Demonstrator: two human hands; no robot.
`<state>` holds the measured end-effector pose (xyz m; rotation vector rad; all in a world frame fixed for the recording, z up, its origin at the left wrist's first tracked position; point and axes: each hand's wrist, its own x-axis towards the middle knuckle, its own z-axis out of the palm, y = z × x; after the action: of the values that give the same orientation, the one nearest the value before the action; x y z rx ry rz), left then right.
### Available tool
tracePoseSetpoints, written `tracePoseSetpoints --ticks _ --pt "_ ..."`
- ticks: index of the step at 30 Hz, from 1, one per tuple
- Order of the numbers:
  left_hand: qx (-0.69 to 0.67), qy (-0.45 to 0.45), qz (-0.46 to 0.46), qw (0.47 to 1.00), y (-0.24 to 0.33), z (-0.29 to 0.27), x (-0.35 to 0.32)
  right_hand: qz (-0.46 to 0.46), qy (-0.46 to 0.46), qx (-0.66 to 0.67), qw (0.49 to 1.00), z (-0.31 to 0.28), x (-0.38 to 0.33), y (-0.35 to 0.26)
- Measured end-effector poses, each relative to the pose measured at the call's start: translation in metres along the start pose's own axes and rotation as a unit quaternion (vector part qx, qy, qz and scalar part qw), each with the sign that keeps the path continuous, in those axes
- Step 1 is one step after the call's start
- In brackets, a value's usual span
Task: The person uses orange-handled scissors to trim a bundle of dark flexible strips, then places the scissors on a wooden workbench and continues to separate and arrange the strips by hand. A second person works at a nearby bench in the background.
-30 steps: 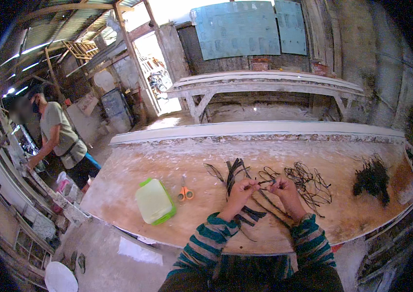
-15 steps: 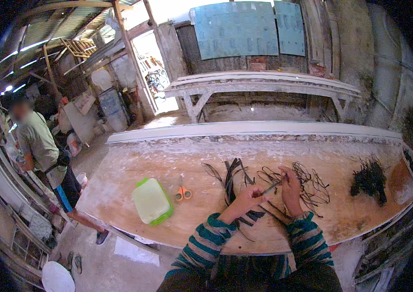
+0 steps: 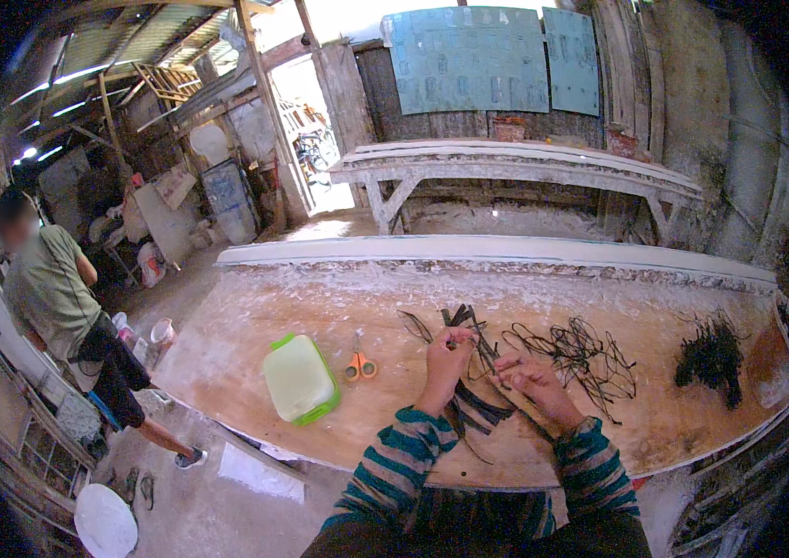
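Observation:
My left hand [image 3: 446, 365] is closed over the flat black strips [image 3: 478, 411], fingers curled around a thin dark strand. To its right, my right hand [image 3: 545, 392] pinches with thumb and fingers on a thin dark strand too, close in front of the strips. Whether both ends belong to one strand is too fine to make out. Beside my right hand lies a loose tangle of thin black cords [image 3: 590, 358]. Farther right is a dense bundle of short black ties [image 3: 711, 358]. Orange-handled scissors [image 3: 360, 367] rest to the left of the strips.
A green-rimmed plastic container with a whitish lid [image 3: 301, 381] sits left on the wooden table [image 3: 227, 358]. A brown bucket [image 3: 778, 363] lies at the right end. A long white board [image 3: 488, 249] borders the far edge. A person [image 3: 64, 307] stands at far left.
My hands have moved apart; the left went up and left, the right lower and left. The view has shifted slightly. The person at left has turned and stepped nearer.

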<state>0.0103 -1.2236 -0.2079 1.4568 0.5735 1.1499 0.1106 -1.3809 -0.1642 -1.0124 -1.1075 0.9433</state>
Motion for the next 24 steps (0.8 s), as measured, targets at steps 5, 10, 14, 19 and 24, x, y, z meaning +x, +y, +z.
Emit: tracePoseSetpoints --ticks 5,10,14,19,24 --pt "0.052 -0.036 0.000 0.998 0.009 0.002 -0.005 -0.004 -0.052 -0.080 0.995 -0.006 -0.001 0.010" --pt "0.026 -0.113 -0.024 0.993 0.005 0.003 -0.008 -0.051 -0.009 -0.132 0.990 -0.012 0.000 0.013" --pt "0.045 -0.169 -0.046 0.983 -0.003 0.004 -0.011 -0.023 0.036 -0.076 0.996 -0.012 0.005 0.004" --pt "0.028 -0.216 -0.034 0.975 0.007 0.008 -0.016 -0.047 0.102 -0.069 0.991 -0.020 0.007 0.014" --pt "0.044 -0.303 -0.008 0.952 0.001 0.011 -0.016 -0.057 0.151 -0.082 0.984 -0.024 0.013 0.022"
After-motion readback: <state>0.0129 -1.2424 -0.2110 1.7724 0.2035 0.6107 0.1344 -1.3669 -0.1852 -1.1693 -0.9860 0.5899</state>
